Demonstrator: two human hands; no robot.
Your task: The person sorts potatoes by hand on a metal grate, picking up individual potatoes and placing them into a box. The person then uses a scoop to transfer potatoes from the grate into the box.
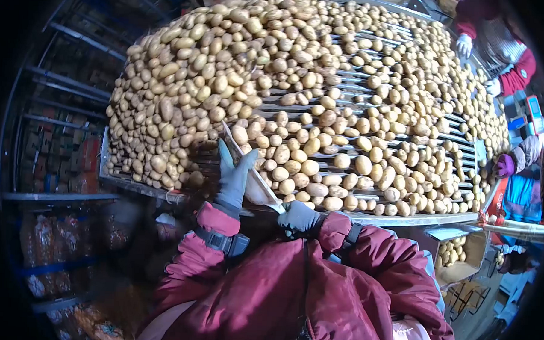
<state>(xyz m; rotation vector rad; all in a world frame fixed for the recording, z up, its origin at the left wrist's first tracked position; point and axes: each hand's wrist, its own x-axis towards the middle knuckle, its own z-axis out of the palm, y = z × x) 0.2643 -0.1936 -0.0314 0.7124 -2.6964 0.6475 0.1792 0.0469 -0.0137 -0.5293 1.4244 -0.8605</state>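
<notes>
My right hand (300,218), in a grey glove, grips the handle end of a pale, flat-sided scoop (256,186) at the near edge of the sorting table. The scoop slants away to the left, its far tip among the potatoes (309,141). My left hand (233,174), also gloved in grey, lies along the left side of the scoop with thumb and fingers spread. Its fingertips reach close to the scoop's upper edge. Left of this hand lies a dense heap of potatoes (166,109); right of the scoop they lie more loosely over metal slats (353,83).
A metal rail (414,219) edges the table nearest me. Below it at right stands a box (460,269) with potatoes. At the far right, a person's white-gloved hand (464,46) and another person's purple-gloved hand (504,166) are by the table. Metal racks (71,82) stand left.
</notes>
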